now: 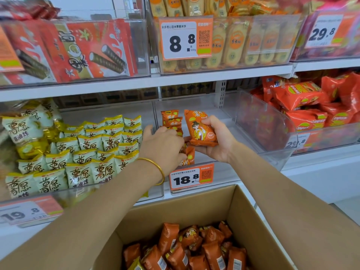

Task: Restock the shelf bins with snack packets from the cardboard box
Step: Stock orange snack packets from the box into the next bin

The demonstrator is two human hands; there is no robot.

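An open cardboard box (pixel 251 207) sits below the shelf with several orange snack packets (pixel 194 248) inside. Above it a clear shelf bin (pixel 259 121), tagged 18.8, holds a short row of the same orange packets (pixel 171 118) along its left wall. My right hand (pixel 214 145) grips one orange packet (pixel 200 128) upright inside this bin. My left hand (pixel 163 145), with a gold bangle on the wrist, reaches into the bin's left front and its fingers curl over another orange packet (pixel 190 155), which is partly hidden under the hand.
A bin of white and yellow packets (pixel 78 149) fills the left. A bin of red chip bags (pixel 311 106) stands on the right. The upper shelf carries bins of red boxes (pixel 78 49) and rice crackers (pixel 243 43). The right half of the 18.8 bin holds nothing.
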